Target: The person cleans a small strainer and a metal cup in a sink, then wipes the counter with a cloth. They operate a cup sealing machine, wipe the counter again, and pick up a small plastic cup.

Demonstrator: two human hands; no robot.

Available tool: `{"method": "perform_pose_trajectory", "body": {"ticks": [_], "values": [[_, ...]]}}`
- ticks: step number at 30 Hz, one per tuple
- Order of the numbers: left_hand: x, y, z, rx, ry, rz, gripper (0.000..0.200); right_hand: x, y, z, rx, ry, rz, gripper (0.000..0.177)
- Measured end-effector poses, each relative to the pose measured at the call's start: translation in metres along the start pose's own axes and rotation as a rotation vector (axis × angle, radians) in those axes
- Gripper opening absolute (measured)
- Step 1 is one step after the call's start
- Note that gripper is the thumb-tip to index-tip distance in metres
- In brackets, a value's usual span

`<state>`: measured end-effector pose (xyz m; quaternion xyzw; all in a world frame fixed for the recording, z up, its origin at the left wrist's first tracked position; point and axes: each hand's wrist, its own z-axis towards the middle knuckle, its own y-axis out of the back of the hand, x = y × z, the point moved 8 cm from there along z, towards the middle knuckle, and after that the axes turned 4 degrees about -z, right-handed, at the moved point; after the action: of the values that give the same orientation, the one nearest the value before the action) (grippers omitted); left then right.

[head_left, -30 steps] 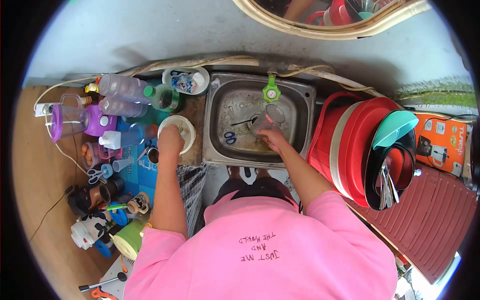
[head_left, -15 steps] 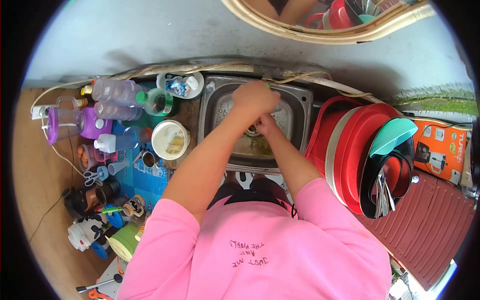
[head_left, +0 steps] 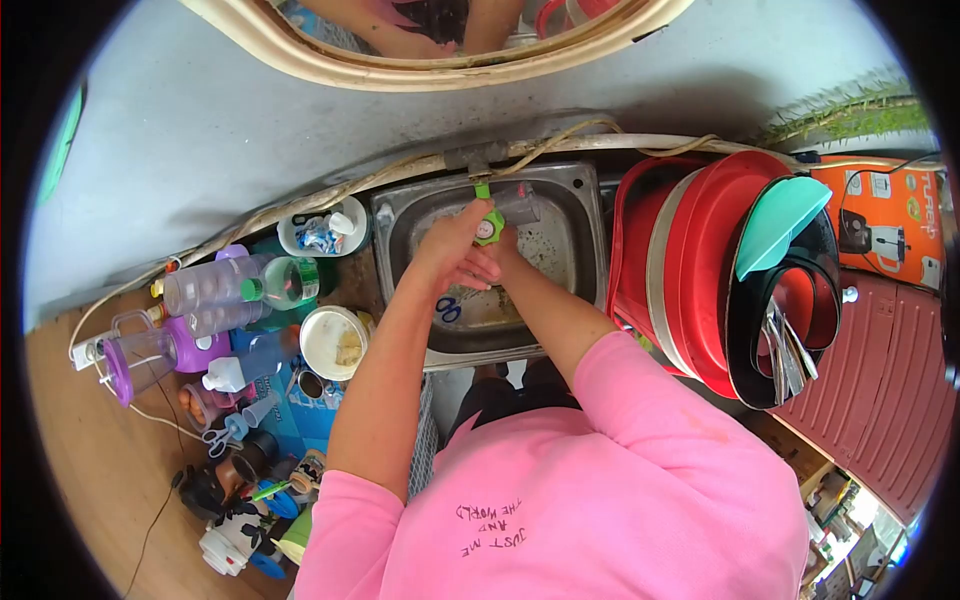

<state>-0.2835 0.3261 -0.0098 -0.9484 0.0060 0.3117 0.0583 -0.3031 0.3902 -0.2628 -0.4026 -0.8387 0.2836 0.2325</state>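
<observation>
A green tap (head_left: pixel 487 228) juts from the wall pipe over the steel sink (head_left: pixel 585 290). My left hand (head_left: pixel 458 248) is beside the tap, its thumb side against or close to it, with fingers stretched out under the knob. Just right of the tap and lower is my right hand (head_left: pixel 508 256); the tap and left hand hide its fingers. Two dark blue loops, like scissor handles (head_left: pixel 448 309), show in the basin below my left fingers. Behind the tap, a clear cup-like container (head_left: pixel 520 204) lies in the sink. Brownish bits and wet patches mark the basin.
Left of the sink stand a white tub (head_left: pixel 333 342), a small white basin (head_left: pixel 323 230), plastic bottles (head_left: pixel 215 285) and a purple blender (head_left: pixel 135 365). At right, stacked red basins (head_left: pixel 690 270) hold a teal bowl (head_left: pixel 783 225) and cutlery (head_left: pixel 787 355). A framed mirror (head_left: pixel 440 75) hangs above.
My left hand has gone from a closed grip over the tap to outstretched fingers beside it. The tap, blue loops and clear container have come into view. The camera has shifted.
</observation>
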Motion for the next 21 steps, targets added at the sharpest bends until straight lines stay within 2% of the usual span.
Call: {"method": "perform_pose_trajectory", "body": {"ticks": [2, 4, 5, 10, 14, 16, 17, 19, 20, 21], "values": [[0.002, -0.001, 0.0, 0.003, 0.024, -0.012, 0.064, -0.005, 0.021, 0.016, -0.008, 0.044, -0.067, 0.028], [0.004, 0.001, 0.005, -0.019, 0.003, -0.034, 0.064, 0.007, 0.034, 0.022, 0.009, 0.221, -0.354, 0.05], [0.006, 0.0, 0.008, -0.021, 0.001, -0.037, 0.064, 0.008, 0.037, 0.021, 0.011, 0.22, -0.357, 0.05], [0.002, 0.005, 0.012, -0.151, -0.1, 0.007, 0.059, 0.039, 0.026, -0.07, -0.233, 0.663, -1.394, 0.084], [-0.008, 0.006, 0.005, -0.206, -0.122, 0.193, 0.058, 0.038, 0.027, -0.082, -0.143, 0.644, -1.547, 0.084], [-0.04, 0.006, -0.021, -0.535, -0.297, 0.802, 0.057, 0.034, 0.028, -0.075, -0.12, 0.601, -1.7, 0.087], [-0.04, 0.003, -0.028, -0.566, -0.28, 0.791, 0.057, 0.032, 0.03, -0.065, -0.082, 0.591, -1.708, 0.087], [-0.051, -0.003, -0.051, -0.62, -0.477, 0.917, 0.054, 0.021, 0.044, -0.032, 0.14, 0.797, -1.712, 0.089], [-0.046, 0.013, -0.067, -0.658, -0.449, 0.903, 0.054, 0.017, 0.035, -0.037, 0.19, 0.777, -1.721, 0.089], [-0.042, 0.016, -0.084, -0.603, -0.502, 0.971, 0.05, 0.022, 0.033, -0.044, 0.101, 0.611, -1.669, 0.087]]}}
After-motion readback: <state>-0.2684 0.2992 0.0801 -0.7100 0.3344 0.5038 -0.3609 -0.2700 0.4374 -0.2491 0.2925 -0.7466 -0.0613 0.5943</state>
